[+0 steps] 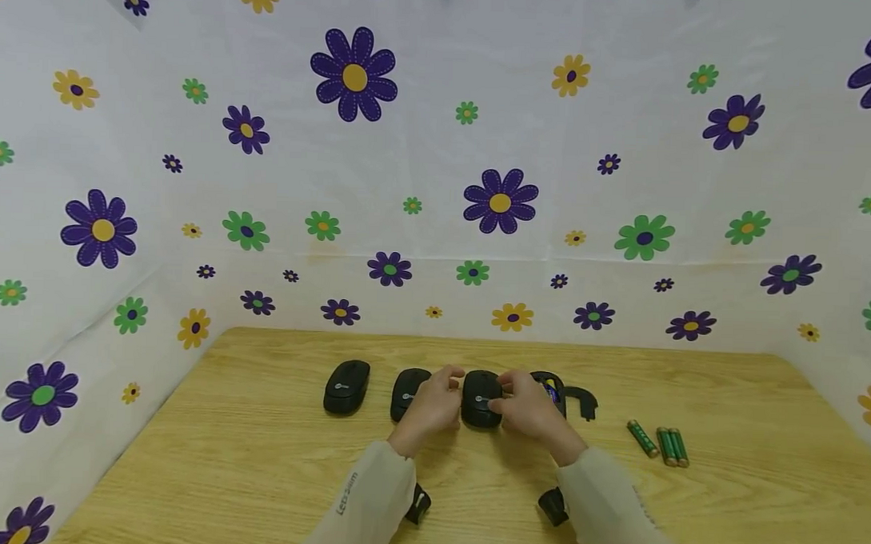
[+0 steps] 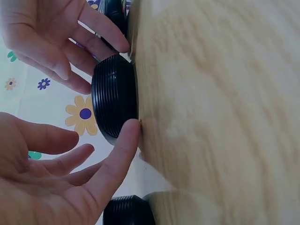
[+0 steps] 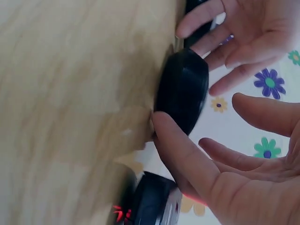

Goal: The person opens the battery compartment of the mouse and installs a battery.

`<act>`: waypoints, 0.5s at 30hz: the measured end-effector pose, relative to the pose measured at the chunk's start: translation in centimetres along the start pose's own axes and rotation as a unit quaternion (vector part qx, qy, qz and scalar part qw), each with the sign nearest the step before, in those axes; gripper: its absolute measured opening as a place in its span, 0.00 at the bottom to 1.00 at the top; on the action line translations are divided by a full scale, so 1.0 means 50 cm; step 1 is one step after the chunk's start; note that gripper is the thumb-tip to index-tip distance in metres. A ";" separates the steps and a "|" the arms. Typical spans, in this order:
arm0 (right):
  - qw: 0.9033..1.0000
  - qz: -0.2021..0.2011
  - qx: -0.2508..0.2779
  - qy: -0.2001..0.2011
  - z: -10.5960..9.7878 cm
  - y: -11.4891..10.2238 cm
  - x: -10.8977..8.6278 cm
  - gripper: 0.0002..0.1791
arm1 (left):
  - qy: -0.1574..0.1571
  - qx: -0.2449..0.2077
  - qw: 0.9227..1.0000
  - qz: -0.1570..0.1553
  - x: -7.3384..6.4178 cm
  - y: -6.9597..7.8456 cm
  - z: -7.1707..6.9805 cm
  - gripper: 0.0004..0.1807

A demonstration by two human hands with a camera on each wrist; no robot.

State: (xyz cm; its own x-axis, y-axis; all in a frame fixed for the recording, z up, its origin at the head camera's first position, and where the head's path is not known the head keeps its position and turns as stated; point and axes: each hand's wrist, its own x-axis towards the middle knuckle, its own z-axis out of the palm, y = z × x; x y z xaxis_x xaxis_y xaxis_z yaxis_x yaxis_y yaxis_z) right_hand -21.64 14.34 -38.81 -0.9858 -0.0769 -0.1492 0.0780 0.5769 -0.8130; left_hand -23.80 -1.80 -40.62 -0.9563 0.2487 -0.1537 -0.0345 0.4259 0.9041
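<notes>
A black computer mouse (image 1: 482, 399) sits on the wooden table between both hands. My left hand (image 1: 436, 406) is at its left side, fingers loosely bent; in the left wrist view one fingertip of that hand (image 2: 61, 183) reaches the mouse's ribbed side (image 2: 112, 101). From the other side comes my right hand (image 1: 533, 407), fingers spread around the mouse. The right wrist view shows a finger of the right hand (image 3: 243, 168) at the mouse's lower edge (image 3: 183, 91). Neither hand visibly grips it.
Two more black mice (image 1: 347, 387) stand to the left, one partly behind my left hand. At right, an opened mouse (image 1: 558, 388) shows a battery inside, beside its detached black cover (image 1: 583, 403). Several green batteries (image 1: 642, 438) lie farther right. A flowered cloth (image 1: 411, 159) hangs behind the table.
</notes>
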 end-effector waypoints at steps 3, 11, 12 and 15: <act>0.999 -0.013 -0.034 0.010 0.011 -0.001 0.006 0.25 | 0.000 0.012 1.000 0.007 0.000 -0.003 -0.002 0.24; 0.999 -0.009 -0.042 0.017 0.024 -0.002 0.013 0.23 | 0.001 0.040 0.999 0.033 -0.003 -0.007 0.001 0.22; 0.999 -0.009 -0.041 0.016 0.023 -0.003 0.012 0.23 | 0.001 0.036 0.999 0.033 -0.004 -0.007 0.000 0.21; 0.999 -0.010 -0.034 0.011 0.019 -0.006 0.007 0.25 | -0.002 0.018 0.999 0.033 -0.006 -0.006 -0.003 0.20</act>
State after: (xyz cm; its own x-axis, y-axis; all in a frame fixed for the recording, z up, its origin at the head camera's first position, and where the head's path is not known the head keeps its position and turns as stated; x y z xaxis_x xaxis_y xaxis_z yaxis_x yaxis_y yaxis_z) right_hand -21.85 13.37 -39.17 -0.9901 -0.0723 -0.1207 0.0485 0.6297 -0.7753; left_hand -23.56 -2.14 -40.80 -0.9548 0.2812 -0.0969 0.0386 0.4402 0.8971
